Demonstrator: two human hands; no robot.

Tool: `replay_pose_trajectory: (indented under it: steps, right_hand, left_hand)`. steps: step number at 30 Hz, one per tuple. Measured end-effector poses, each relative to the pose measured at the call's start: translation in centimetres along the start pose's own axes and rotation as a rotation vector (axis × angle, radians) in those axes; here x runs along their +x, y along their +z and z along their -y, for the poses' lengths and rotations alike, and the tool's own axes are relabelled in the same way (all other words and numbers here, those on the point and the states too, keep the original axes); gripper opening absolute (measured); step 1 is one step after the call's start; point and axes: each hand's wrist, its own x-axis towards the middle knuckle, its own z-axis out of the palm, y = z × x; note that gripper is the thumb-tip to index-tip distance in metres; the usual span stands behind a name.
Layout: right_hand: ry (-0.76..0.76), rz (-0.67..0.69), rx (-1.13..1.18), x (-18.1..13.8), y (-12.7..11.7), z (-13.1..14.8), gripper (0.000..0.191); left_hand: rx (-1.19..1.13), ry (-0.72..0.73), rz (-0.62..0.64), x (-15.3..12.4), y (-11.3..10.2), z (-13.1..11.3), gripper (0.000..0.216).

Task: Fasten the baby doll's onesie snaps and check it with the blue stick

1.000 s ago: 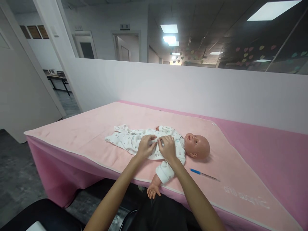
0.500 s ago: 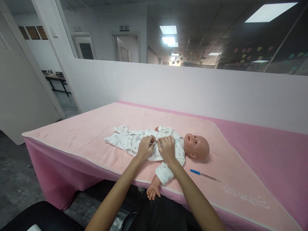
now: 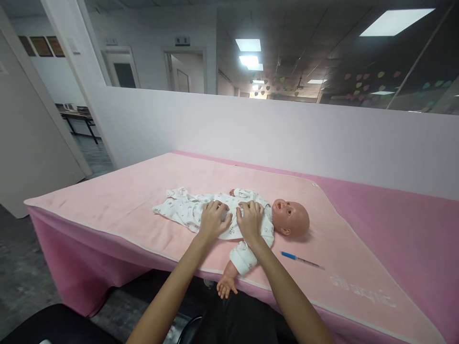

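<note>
A baby doll [image 3: 290, 218] lies on its back with its head to the right, dressed in a white printed romper [image 3: 191, 209]. My left hand [image 3: 213, 219] rests on the romper over the doll's lower belly, fingers apart and slightly curved. Over the doll's chest, my right hand [image 3: 250, 217] touches the cloth with its fingers also spread. A small gap of cloth shows between both hands. Nothing is visibly held in either one. The doll's near arm [image 3: 228, 279] points toward me and its hand hangs past the table edge.
A blue-capped pen [image 3: 301, 260] lies near the doll's head. Beneath everything is a pale pink blanket [image 3: 118, 191] on a table with a darker pink cover [image 3: 412, 224]. A white partition [image 3: 251, 129] runs along the back, with glass above it. My lap is at the front edge.
The fingertips of both hands were pinched together at the romper's front. They have now loosened and spread, and the two hands are slightly farther apart.
</note>
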Motion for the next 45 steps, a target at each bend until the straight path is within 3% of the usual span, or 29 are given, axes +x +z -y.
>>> replay_pose_trajectory:
  steps: [9, 14, 17, 20, 23, 25, 28, 31, 34, 37, 41, 45]
  right_hand:
    - [0.025, 0.022, -0.01, 0.3, -0.3, -0.1, 0.014]
    - [-0.051, 0.04, 0.196, -1.6, -5.4, -0.4, 0.022]
    - [0.104, 0.044, 0.181, -4.9, -9.7, -3.2, 0.02]
    - [0.272, 0.104, -0.042, -8.8, -13.0, -8.1, 0.02]
    - [0.275, 0.234, -0.2, -11.6, -14.8, -12.4, 0.022]
    - [0.277, 0.311, -0.208, -12.2, -15.5, -13.7, 0.02]
    - [0.36, 0.389, -0.112, -11.2, -16.6, -13.2, 0.019]
    - [0.476, 0.382, 0.05, -8.6, -17.5, -11.1, 0.019]
    - [0.496, 0.326, 0.215, -6.0, -17.5, -9.2, 0.023]
    - [0.467, 0.367, 0.293, -4.6, -16.3, -8.3, 0.022]
    - [0.421, 0.436, 0.123, -4.8, -14.6, -8.0, 0.022]
    - [0.485, 0.492, 0.033, -5.8, -14.4, -7.9, 0.029]
  left_hand:
    - [0.04, -0.158, -0.089, -0.1, 0.2, 1.6, 0.012]
    - [0.021, -0.201, -0.195, 0.0, 0.5, 1.8, 0.015]
    - [0.032, -0.234, -0.217, 0.0, 0.5, 2.1, 0.017]
    - [0.061, -0.261, -0.249, 0.2, 0.2, 2.3, 0.018]
    - [0.101, -0.255, -0.325, 0.6, -0.2, 1.7, 0.015]
    - [0.087, -0.179, -0.318, 1.2, -0.2, 0.4, 0.015]
    - [-0.006, 0.067, -0.186, 2.5, 0.6, -2.8, 0.015]
    - [-0.072, 0.246, 0.001, 3.8, 2.6, -6.0, 0.014]
    - [-0.133, 0.192, 0.088, 4.5, 4.6, -7.4, 0.014]
    - [-0.189, 0.15, 0.112, 4.3, 5.4, -7.3, 0.017]
    - [-0.239, 0.15, 0.095, 3.7, 5.3, -6.9, 0.019]
    - [-0.257, 0.144, 0.08, 3.6, 5.2, -6.9, 0.018]
